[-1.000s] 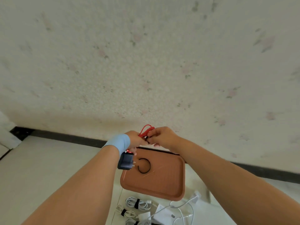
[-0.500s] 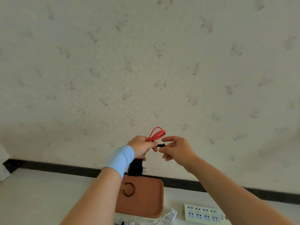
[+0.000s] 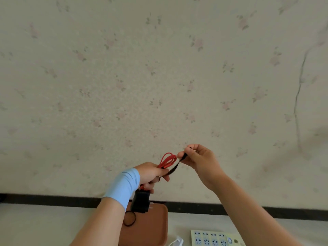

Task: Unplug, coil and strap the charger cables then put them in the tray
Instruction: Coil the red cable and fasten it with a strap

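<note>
My left hand point(image 3: 150, 174), with a light blue wristband, grips a coiled red cable point(image 3: 166, 160) held up in front of the wall. The cable's black plug adapter point(image 3: 141, 202) hangs below that hand. My right hand point(image 3: 198, 159) pinches the free end of a black strap point(image 3: 175, 166) that stretches taut from the coil up to the right. Below lies the brown tray point(image 3: 152, 226), holding a black loop point(image 3: 129, 218).
A white power strip point(image 3: 213, 238) lies on the pale surface right of the tray, with a white plug point(image 3: 177, 241) beside it. A dark baseboard runs along the foot of the patterned wall.
My right hand has pulled the black strap out to the upper right, away from the coil. The view has tilted up, so the white coiled cables below the tray are out of sight.
</note>
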The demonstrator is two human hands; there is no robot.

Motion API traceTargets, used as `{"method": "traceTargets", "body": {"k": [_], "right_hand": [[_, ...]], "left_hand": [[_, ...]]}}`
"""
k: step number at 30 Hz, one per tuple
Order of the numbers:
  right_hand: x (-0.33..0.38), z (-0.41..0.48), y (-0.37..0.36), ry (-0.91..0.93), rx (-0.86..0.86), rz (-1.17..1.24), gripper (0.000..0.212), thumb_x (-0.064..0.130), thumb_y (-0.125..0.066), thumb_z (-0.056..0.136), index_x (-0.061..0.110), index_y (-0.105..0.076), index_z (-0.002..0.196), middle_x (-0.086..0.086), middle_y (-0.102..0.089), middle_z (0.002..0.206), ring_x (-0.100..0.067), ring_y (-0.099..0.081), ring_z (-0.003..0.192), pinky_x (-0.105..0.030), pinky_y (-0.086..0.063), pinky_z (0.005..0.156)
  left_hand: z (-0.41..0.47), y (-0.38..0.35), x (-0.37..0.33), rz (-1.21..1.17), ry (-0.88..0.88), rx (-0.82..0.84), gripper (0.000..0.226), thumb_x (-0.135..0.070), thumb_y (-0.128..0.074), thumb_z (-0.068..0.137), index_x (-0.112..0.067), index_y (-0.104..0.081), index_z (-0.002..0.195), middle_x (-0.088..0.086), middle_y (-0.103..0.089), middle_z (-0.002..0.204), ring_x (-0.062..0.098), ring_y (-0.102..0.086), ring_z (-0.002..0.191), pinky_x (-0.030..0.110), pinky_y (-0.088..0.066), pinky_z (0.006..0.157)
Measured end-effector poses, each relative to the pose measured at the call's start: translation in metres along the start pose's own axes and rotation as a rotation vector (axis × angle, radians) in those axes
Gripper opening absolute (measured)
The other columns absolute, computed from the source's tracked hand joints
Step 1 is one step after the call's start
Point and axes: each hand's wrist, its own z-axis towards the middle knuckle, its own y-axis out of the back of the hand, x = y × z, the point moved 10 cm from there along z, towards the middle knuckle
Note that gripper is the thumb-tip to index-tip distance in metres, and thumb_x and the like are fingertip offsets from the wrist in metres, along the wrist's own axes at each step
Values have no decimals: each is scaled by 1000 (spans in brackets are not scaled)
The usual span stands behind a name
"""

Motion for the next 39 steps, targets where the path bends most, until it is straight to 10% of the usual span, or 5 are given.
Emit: {"method": "traceTargets", "body": {"k": [14, 22, 39], "right_hand": [[-4, 17, -6, -3, -17, -402, 14, 21, -62, 100, 9, -70, 101, 0, -78, 87, -18, -46, 41, -32, -46, 49], [-28, 10, -30, -128, 114, -396, 19, 24, -68, 96, 5, -67, 93, -6, -78, 86, -15, -37, 42, -27, -29, 44], [-61, 16, -75, -198, 244, -350, 19, 24, -62, 100, 10, -66, 112, -7, -78, 91, -15, -48, 45, -24, -38, 45]], "left_hand": [[12, 26, -37, -243, -214, -216, 23, -27, -53, 97, -13, -68, 107, -4, -29, 54, 15, -24, 43, 32, -51, 66], [-1, 28, -35, -156, -235, -147, 19, -35, -59, 95, -17, -64, 101, -5, -29, 53, 14, -27, 41, 33, -54, 72], [-10, 67, -3, 10, -193, -274, 19, -30, -55, 96, -14, -63, 100, -5, -34, 53, 10, -33, 37, 38, -58, 76]]}}
